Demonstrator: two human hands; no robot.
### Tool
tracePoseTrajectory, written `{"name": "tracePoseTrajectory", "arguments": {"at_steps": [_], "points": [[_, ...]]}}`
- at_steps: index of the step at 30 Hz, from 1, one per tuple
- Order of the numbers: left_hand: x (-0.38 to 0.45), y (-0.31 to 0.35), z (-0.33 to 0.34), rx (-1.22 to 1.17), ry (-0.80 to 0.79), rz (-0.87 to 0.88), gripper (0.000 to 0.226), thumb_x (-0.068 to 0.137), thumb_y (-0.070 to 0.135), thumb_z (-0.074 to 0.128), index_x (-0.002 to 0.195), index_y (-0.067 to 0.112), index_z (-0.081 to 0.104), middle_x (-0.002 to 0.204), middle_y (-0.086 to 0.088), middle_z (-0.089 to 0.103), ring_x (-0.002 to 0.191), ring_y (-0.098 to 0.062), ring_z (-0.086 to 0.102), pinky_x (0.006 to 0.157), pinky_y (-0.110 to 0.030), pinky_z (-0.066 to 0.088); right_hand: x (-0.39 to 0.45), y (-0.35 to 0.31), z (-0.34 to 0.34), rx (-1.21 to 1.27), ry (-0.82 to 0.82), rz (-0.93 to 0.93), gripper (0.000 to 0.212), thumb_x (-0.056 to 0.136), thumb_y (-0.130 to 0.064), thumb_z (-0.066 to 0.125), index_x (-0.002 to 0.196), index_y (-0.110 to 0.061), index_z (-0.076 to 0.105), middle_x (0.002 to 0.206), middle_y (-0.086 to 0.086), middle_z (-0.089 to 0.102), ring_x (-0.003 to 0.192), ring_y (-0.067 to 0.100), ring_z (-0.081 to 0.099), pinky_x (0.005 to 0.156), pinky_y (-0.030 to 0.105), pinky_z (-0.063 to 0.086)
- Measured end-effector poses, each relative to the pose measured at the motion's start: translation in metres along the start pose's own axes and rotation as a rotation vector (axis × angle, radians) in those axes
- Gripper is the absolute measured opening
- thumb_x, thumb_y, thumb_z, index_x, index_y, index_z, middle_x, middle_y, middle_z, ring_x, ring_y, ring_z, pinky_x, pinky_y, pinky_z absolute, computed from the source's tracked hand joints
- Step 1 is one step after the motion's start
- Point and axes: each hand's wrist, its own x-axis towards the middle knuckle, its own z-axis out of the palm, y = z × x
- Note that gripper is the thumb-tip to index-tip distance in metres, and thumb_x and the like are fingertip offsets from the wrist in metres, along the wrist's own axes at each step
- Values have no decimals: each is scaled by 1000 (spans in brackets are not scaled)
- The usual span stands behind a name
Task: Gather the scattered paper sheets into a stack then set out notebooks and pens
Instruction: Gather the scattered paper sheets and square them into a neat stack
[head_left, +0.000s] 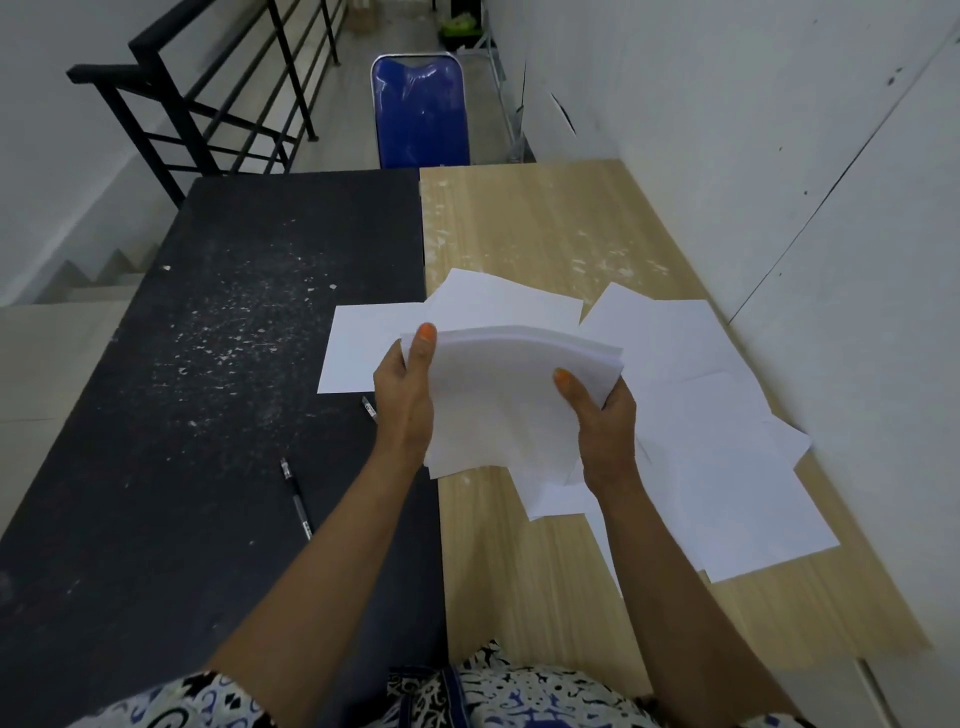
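Left hand (402, 387) and right hand (605, 415) each grip pinching the paper stack (498, 395) above the worktop (545, 561), loose sheets (727, 467) right, pen (297, 499) near left.

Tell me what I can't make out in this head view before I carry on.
- Second pen: mostly hidden behind the left hand.
- Fingers of both hands: under the held stack; the right hand shows only its thumb on top.
- Loose sheets: they overlap, so the count is unclear.
- Notebooks: none in view.
- Near pen: markings too small to read.
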Motion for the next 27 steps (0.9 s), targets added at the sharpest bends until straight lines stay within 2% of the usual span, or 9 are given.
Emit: {"name": "tracePoseTrajectory", "arguments": {"at_steps": [6,8,10,14,17,20,22,24,27], "points": [[6,6,10,106,136,-51,40,94,40,57,65,16,41,66,6,47,63,-9,47,62,-24,41,-1,-11,11,150,129,41,73,70,-78,58,101,-12,63,104,11,63,103,26,59,94,47,45],[6,5,10,107,148,-59,37,94,35,57,66,18,42,67,6,47,66,-10,48,63,-26,41,3,-15,12,155,193,120,58,80,-71,53,106,-20,67,111,6,66,109,23,59,100,44,44],[5,3,10,98,147,-63,33,94,33,57,68,18,45,71,5,49,71,-12,50,64,-27,41,6,-15,12,151,221,169,33,91,-55,52,96,-26,68,99,-2,66,100,18,61,94,39,46],[1,4,10,88,157,-60,25,95,28,56,74,16,47,75,5,49,73,-11,48,66,-27,39,4,-10,17,111,250,215,56,71,-64,54,104,-20,67,115,8,65,114,27,58,99,45,43],[0,-1,5,51,88,-76,28,94,37,55,87,10,54,85,0,57,79,-15,56,69,-29,44,4,-10,18,81,281,226,43,68,-62,49,80,-23,63,93,5,61,96,27,58,85,42,44],[-2,-11,-3,19,-65,-84,46,85,49,59,110,11,57,102,-3,64,91,-17,63,75,-30,54,4,-10,15,78,281,199,40,79,-57,47,73,-20,59,82,2,59,83,22,58,76,37,42],[-2,-19,-10,62,-171,-63,52,81,40,72,122,14,53,114,-4,65,101,-17,66,80,-32,58,3,-4,11,116,207,154,46,87,-60,46,87,-18,65,91,5,65,90,22,62,81,37,48],[-1,-30,-16,153,-188,-84,55,78,23,80,125,15,50,116,-3,64,103,-16,65,81,-33,58,3,2,4,44,16,49,52,85,-59,52,116,-18,61,115,8,64,109,22,61,90,37,52],[3,-46,-22,226,-164,-102,48,84,10,73,127,10,52,116,-4,65,105,-19,64,86,-38,56,7,25,-8,-195,-112,25,56,83,-36,71,133,-23,48,122,-2,61,114,15,58,90,32,53]]}}
